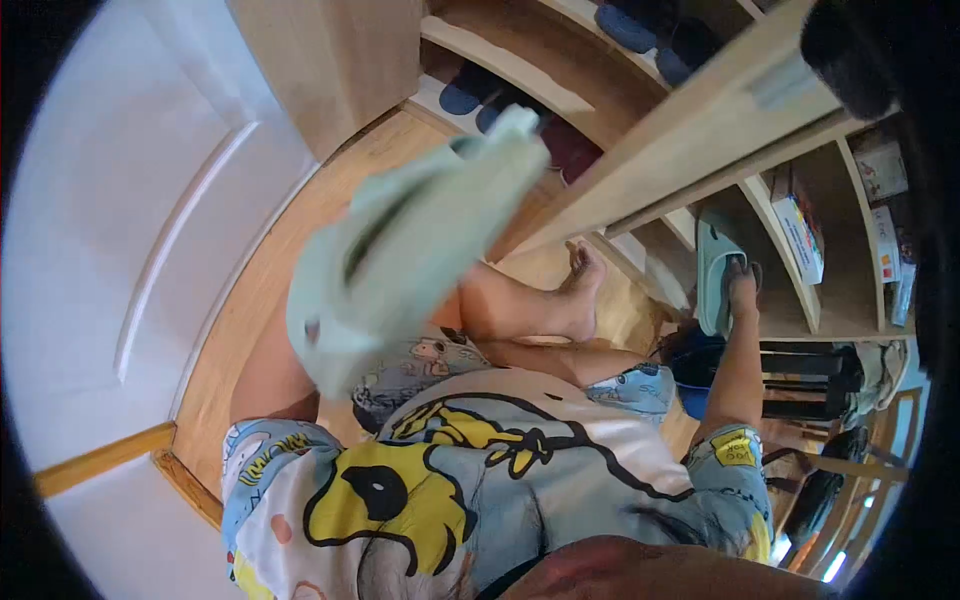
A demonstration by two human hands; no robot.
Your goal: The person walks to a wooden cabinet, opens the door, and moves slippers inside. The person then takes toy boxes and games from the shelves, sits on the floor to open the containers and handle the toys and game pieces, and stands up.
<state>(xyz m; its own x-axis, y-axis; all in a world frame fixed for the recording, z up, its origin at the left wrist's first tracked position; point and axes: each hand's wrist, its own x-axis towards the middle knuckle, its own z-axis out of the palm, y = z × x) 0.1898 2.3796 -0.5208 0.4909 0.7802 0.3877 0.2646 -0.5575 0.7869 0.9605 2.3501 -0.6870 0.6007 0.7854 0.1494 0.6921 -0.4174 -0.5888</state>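
A pale green slide sandal (420, 230), smeared by motion, is raised in front of my left forearm (272, 365). My left hand is almost wholly hidden behind it and appears to carry it. Over on the right, my right hand (742, 288) grips a second pale green slide sandal (712, 280) by its side. That sandal stands on end at the opening of a shelf compartment (770, 275). The fingers there are partly covered by the sandal.
Dark blue shoes (460, 98) sit on the lower shelf, with more shoes (630, 28) above. A wooden door or panel (690, 110) juts out between the shelves. Boxes (797, 225) fill a compartment at right. My bare foot (580, 295) rests on the wooden floor (250, 270).
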